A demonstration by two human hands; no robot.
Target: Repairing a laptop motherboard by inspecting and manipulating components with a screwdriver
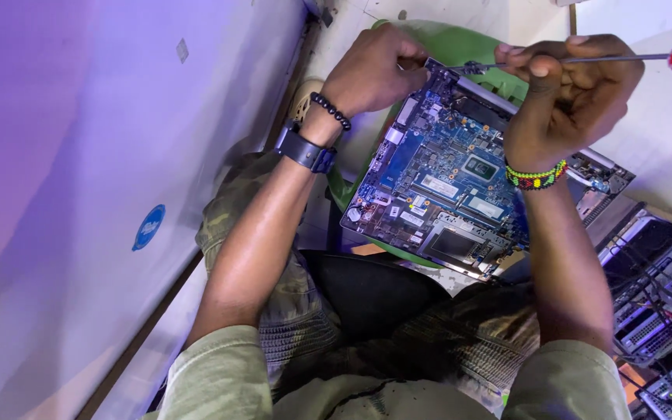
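Board: a blue circuit board (pixel 445 179) is lying tilted over the person's lap, above a green seat (pixel 460 43), its long axis running from lower left up toward upper right.
Look: it is showing a dark square chip near the middle, two pale memory sticks below that, a metal frame at the near corner, and a silver strip along the far edge (small parts too fine to tell apart).
Far edge: both hands are meeting here, at the board's top corner, where a small dark metal piece is sticking out.
Left hand: the left hand (pixel 371 70) is curling closed, fingertips pinching the board's upper left corner; it is sitting directly on the board, so it is the nearer one.
Right hand: the right hand (pixel 565 89) is closing in a fist around a screwdriver (pixel 585 58), just above the board's upper right part.
Screwdriver: its thin shaft is lying nearly level, the red and clear handle pointing right, the tip pointing left toward the left hand's fingers at the corner.
Wrists: a dark watch and bead band on the left, a coloured bead band on the right.
Around: a pale panel (pixel 79 194) is standing to the left; opened grey machines with cables (pixel 663 311) are lying at lower right.
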